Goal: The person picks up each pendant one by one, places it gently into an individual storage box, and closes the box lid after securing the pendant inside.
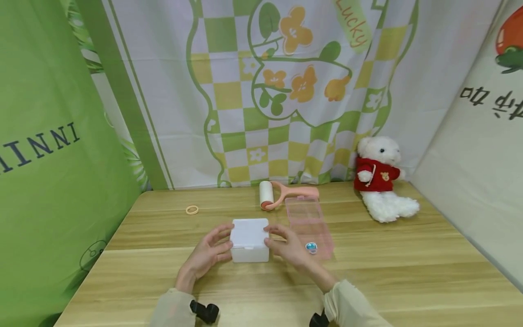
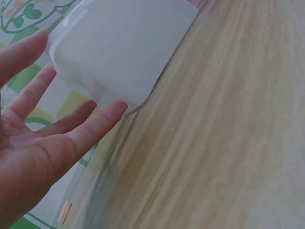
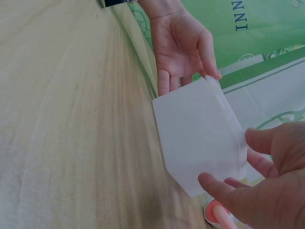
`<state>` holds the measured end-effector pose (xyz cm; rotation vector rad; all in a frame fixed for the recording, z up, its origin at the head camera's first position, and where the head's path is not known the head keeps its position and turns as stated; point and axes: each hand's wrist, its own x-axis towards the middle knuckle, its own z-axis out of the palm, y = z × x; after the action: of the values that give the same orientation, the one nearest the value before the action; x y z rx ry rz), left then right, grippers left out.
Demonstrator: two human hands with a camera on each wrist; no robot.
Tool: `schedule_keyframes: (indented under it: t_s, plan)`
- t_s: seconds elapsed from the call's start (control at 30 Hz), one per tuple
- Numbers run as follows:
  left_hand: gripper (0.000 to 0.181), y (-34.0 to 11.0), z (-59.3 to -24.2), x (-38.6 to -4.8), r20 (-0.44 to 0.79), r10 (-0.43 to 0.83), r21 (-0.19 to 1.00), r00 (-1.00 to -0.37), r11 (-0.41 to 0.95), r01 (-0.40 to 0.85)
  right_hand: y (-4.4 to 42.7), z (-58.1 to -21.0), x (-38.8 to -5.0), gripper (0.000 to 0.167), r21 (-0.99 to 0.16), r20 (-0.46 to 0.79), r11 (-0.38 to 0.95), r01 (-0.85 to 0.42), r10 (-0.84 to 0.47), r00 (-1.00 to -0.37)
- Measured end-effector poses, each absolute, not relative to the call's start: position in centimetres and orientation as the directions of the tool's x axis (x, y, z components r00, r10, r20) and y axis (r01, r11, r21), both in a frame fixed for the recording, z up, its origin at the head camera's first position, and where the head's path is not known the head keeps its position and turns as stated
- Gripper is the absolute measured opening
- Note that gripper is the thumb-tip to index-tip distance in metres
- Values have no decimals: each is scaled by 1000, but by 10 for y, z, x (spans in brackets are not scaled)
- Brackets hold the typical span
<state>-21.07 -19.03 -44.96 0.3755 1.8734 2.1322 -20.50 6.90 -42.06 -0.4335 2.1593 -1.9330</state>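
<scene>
A small white lidded box (image 1: 250,240) stands in front of me on the wooden table, its lid down. My left hand (image 1: 207,250) touches its left side with fairly straight, spread fingers. On the opposite side, my right hand (image 1: 289,246) touches the box with its thumb and fingers, also loosely extended. In the left wrist view, the left fingertips (image 2: 116,109) rest against the translucent wall of the box. The right wrist view has both hands flanking the box (image 3: 198,133). What the box contains is hidden.
An open pink transparent case (image 1: 324,234) lies right of the box, with a small blue-and-white piece (image 1: 311,248) at it. Behind lies a lint roller (image 1: 266,195) with an orange handle. A yellowish ring (image 1: 192,210) is at left, a white plush bear (image 1: 377,181) at back right.
</scene>
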Motion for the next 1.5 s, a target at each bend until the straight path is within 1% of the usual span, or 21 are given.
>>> schedule_keyframes:
  t_s: [0.33,0.53,0.77,0.97,1.03,1.1,1.2,1.3,1.37,1.43,1.5]
  plan:
    - [59,-188,-447,-208,2,342,994,-940,-101,-35,66,-423,-200,32,-992,61,83,-94,-339,-939]
    - [59,-187,-447,-209,-7,337,994,-942,-97,-43,62,-420,-196,33,-987,76,116,-113,-283,-956]
    - [60,-186,-447,-209,-14,342,995,-940,-88,-47,60,-420,-194,32,-982,79,146,-120,-261,-962]
    - [59,-186,-447,-209,-6,332,998,-943,-53,-25,60,-421,-193,31,-983,70,143,-111,-262,-963]
    - [59,-185,-444,-208,8,299,1000,-954,-24,1,60,-418,-191,31,-983,64,151,-105,-257,-964]
    - [57,-182,-437,-208,36,230,999,-973,18,41,61,-414,-189,31,-981,63,162,-105,-248,-967]
    - [49,-173,-423,-205,118,104,984,-988,121,130,67,-405,-185,30,-977,73,177,-120,-251,-965]
    - [39,-157,-406,-201,238,31,951,-971,194,240,80,-394,-185,29,-968,87,204,-147,-273,-958]
    - [32,-140,-397,-198,340,40,920,-939,191,342,93,-388,-188,28,-960,106,221,-171,-280,-954]
    - [27,-122,-391,-196,438,79,878,-896,178,445,106,-382,-192,27,-954,131,228,-197,-277,-952]
    - [24,-104,-388,-195,490,136,847,-861,158,507,119,-378,-197,27,-949,155,230,-217,-260,-953]
